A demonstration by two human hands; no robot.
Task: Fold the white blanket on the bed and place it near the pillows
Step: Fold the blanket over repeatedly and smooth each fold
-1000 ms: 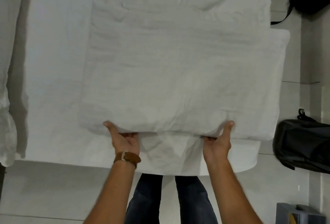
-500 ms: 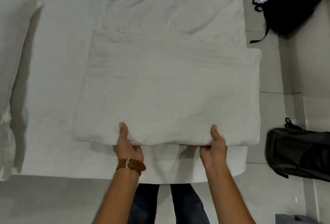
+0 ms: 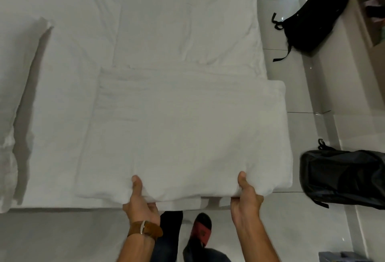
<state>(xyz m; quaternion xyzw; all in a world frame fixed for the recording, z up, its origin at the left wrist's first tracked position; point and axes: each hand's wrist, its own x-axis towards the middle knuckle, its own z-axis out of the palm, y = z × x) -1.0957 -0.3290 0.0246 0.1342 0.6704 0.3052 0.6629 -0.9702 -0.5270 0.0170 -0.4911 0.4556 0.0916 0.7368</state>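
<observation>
Left hand (image 3: 140, 203) and right hand (image 3: 246, 196) grip the near edge of the folded blanket (image 3: 187, 136) — thumbs on top, fingers curled underneath, clamped on the cloth. Blanket lies on the bed (image 3: 62, 94) just beyond the fingers, its right end overhanging the bed edge. Farther right — two dark bags on the floor (image 3: 312, 94).

Glossy pale tiled floor (image 3: 325, 86) with two black backpacks (image 3: 312, 17).

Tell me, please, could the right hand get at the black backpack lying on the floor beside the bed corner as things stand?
Probably not yet: the right hand grips the folded white blanket together with the left hand. The floor towards the black backpack looks free, but the hand is occupied.
</observation>
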